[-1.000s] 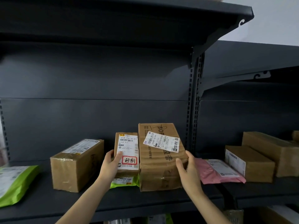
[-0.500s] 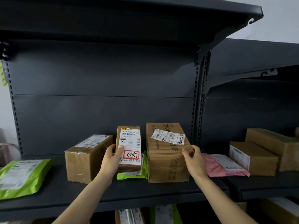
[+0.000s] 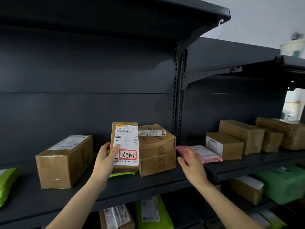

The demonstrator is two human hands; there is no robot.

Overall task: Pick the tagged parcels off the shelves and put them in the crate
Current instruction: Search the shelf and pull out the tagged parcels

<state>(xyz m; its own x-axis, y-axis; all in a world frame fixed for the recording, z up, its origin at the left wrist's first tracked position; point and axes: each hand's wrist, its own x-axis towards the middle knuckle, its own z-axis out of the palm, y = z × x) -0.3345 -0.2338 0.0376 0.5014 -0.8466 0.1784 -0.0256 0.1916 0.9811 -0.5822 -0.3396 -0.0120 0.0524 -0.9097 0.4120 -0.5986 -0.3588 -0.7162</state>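
A slim brown parcel (image 3: 125, 144) with a white label and a red-bordered tag stands tilted up on the dark shelf (image 3: 148, 182). My left hand (image 3: 105, 162) grips its left edge, thumb on the label. Under it lies a green mailer (image 3: 122, 174). To its right sits a taped brown box (image 3: 156, 151) flat on the shelf. My right hand (image 3: 191, 164) hovers just right of that box with relaxed fingers, holding nothing, its fingertips over the near end of a pink mailer (image 3: 208, 156). No crate is in view.
A large brown box (image 3: 64, 161) stands to the left, a green bag (image 3: 6, 184) at the far left edge. Several brown boxes (image 3: 239, 141) fill the right bay. The lower shelf holds more parcels and a green bag (image 3: 283, 184). An upright post (image 3: 179, 96) divides the bays.
My right hand has let go of the taped box, which now lies flat, and has drawn back to the right. My left hand has raised the tagged parcel more upright. The view has shifted left.
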